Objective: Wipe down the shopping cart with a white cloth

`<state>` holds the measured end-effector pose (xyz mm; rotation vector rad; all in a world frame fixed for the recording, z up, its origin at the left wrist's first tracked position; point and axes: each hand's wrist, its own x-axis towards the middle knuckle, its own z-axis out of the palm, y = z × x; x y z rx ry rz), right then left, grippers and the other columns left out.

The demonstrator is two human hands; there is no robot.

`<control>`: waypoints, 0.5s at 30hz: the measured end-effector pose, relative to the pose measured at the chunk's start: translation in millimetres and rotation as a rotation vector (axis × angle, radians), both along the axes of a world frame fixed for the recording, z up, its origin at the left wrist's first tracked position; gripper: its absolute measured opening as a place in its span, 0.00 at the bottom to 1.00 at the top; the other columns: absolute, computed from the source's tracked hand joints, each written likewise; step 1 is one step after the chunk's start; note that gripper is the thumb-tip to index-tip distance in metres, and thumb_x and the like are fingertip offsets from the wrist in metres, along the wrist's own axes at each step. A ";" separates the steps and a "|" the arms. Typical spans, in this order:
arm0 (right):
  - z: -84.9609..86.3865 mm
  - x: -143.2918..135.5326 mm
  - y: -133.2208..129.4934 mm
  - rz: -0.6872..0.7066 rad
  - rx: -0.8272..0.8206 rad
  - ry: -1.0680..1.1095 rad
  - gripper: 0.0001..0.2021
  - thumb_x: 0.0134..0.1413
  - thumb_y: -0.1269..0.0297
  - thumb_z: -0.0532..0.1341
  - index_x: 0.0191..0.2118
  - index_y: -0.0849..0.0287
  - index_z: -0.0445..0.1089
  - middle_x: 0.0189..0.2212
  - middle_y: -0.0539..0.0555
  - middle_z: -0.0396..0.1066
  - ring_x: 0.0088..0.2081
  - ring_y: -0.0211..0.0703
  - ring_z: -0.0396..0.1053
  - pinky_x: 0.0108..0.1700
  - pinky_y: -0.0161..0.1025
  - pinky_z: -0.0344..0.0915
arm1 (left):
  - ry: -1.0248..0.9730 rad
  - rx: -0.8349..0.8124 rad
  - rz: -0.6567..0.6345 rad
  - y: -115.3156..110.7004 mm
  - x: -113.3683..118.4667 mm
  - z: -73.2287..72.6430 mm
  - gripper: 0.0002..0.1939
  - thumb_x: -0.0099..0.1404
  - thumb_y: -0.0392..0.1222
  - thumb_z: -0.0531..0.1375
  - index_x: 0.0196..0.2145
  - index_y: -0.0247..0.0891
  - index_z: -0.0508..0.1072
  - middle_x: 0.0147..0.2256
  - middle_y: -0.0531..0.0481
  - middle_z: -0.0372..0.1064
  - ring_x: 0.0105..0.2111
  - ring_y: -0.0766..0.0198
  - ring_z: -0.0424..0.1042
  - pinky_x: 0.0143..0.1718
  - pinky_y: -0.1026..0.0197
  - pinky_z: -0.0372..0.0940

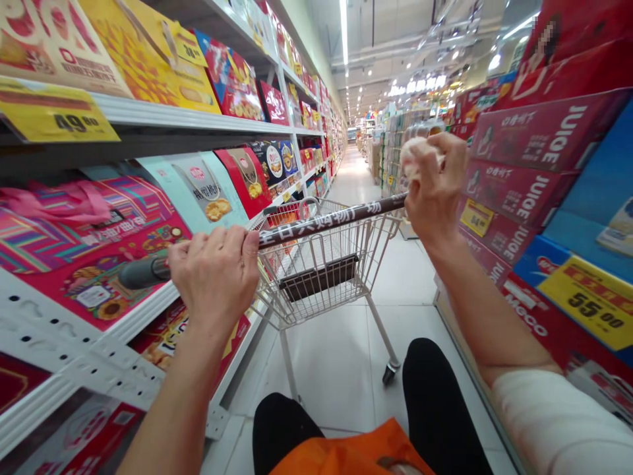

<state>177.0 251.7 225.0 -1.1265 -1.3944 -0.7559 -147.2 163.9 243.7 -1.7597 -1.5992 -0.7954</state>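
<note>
My left hand [216, 267] is closed around the dark handle bar [326, 224] of a wire shopping cart [316, 290], near its grey left end. My right hand [438, 181] is raised at the bar's right end, fingers curled round a crumpled pale cloth or tissue [416, 158]. Whether the heel of this hand also touches the bar, I cannot tell. White lettering runs along the bar. The cart stands tilted across my view, pointing up the aisle, with a black panel [319, 277] on its near side and a caster [390, 373] below.
Shelves [173, 117] of boxed gift foods line the left, close to my left hand. Stacked red juice cartons [531, 142] and a yellow price sign [591, 300] stand close on the right. Pale floor tiles [341, 369] run up the aisle between them. My dark-clad knees [435, 396] are below the cart.
</note>
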 end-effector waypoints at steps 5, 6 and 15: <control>-13.5 -29.1 -11.1 0.150 -0.067 -0.146 0.33 0.57 0.73 0.51 0.69 0.57 0.57 0.55 0.61 0.71 0.58 0.59 0.67 0.61 0.62 0.64 | -0.015 0.012 0.001 -2.2 3.7 -0.4 0.27 0.75 0.56 0.39 0.33 0.44 0.72 0.35 0.41 0.73 0.42 0.44 0.69 0.50 0.37 0.55; -17.7 -41.2 -16.2 0.175 -0.087 -0.182 0.32 0.58 0.72 0.51 0.69 0.58 0.57 0.58 0.62 0.70 0.60 0.59 0.65 0.62 0.61 0.64 | -0.031 0.015 0.001 -2.1 4.3 -0.7 0.27 0.75 0.56 0.39 0.33 0.44 0.72 0.35 0.41 0.73 0.42 0.44 0.69 0.51 0.37 0.55; -17.3 -60.3 -32.7 0.253 -0.209 -0.332 0.17 0.66 0.64 0.54 0.57 0.47 0.72 0.69 0.52 0.63 0.66 0.54 0.62 0.65 0.59 0.61 | 0.065 0.015 -0.002 -2.5 -3.1 0.9 0.26 0.75 0.57 0.38 0.35 0.46 0.72 0.34 0.42 0.72 0.40 0.46 0.69 0.49 0.39 0.56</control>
